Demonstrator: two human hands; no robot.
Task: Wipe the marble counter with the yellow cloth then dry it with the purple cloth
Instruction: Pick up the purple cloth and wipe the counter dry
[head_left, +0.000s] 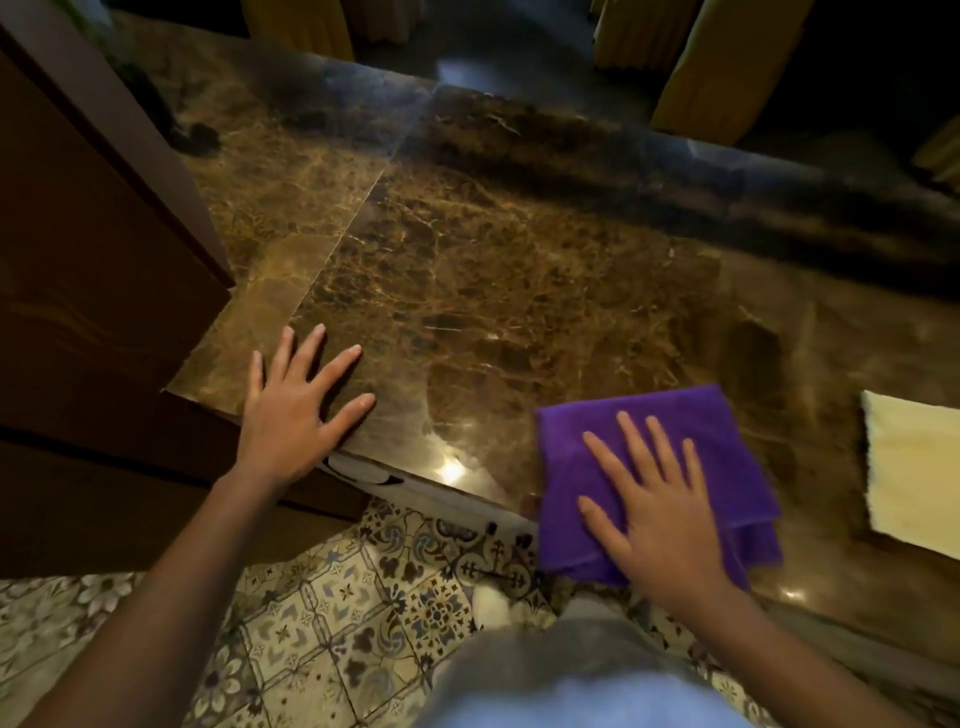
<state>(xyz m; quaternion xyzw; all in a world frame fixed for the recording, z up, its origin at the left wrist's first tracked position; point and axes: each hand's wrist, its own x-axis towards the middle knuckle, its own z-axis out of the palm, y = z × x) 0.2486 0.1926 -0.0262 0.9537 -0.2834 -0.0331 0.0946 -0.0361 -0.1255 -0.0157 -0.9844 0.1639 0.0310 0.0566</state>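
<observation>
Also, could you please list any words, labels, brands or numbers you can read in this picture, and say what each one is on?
No readable text anywhere.
Purple cloth: no label showing.
Yellow cloth: no label showing.
Marble counter: only veining.
Floor tiles: ornamental patterns, no lettering.

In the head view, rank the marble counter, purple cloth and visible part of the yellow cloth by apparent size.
1. marble counter, by far largest.
2. purple cloth, partly under the right hand.
3. yellow cloth, cut off by the frame edge, so its full size is unsure.
</observation>
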